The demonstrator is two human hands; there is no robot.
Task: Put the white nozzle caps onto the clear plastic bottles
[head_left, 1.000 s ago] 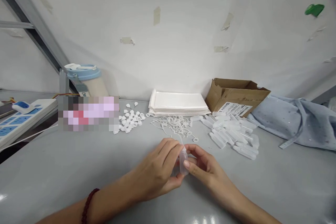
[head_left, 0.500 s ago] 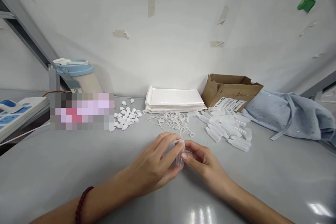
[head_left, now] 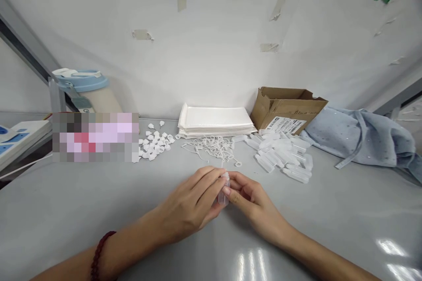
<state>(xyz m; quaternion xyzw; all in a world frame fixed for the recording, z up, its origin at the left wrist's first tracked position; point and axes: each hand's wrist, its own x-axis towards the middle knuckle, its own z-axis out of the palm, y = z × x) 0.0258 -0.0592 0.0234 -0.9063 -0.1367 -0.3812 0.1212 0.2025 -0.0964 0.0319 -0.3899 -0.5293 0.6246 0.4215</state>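
A small translucent plastic bottle (head_left: pixel 223 196) stands roughly upright between my two hands, just above or on the grey table. My left hand (head_left: pixel 194 199) is closed round it from the left, with fingers over its top. From the right, my right hand (head_left: pixel 249 193) pinches the same bottle with thumb and fingers. The bottle's neck is partly hidden by my fingers. Just beyond lies a tangle of white looped straps (head_left: pixel 214 147). White pointed caps (head_left: pixel 154 144) are heaped to the left, and several more clear bottles (head_left: pixel 280 153) are piled to the right.
Behind the straps is a stack of white padded envelopes (head_left: pixel 216 118). An open cardboard box (head_left: pixel 290 107) and a blue cloth (head_left: pixel 359 140) stand at the right. A large blue-lidded tumbler (head_left: pixel 99 96) and a power strip (head_left: pixel 20 136) are on the left, beside a blurred patch.
The camera view has shifted slightly. Both hands keep hold of the bottle, and my left fingers have closed in a little around its top.
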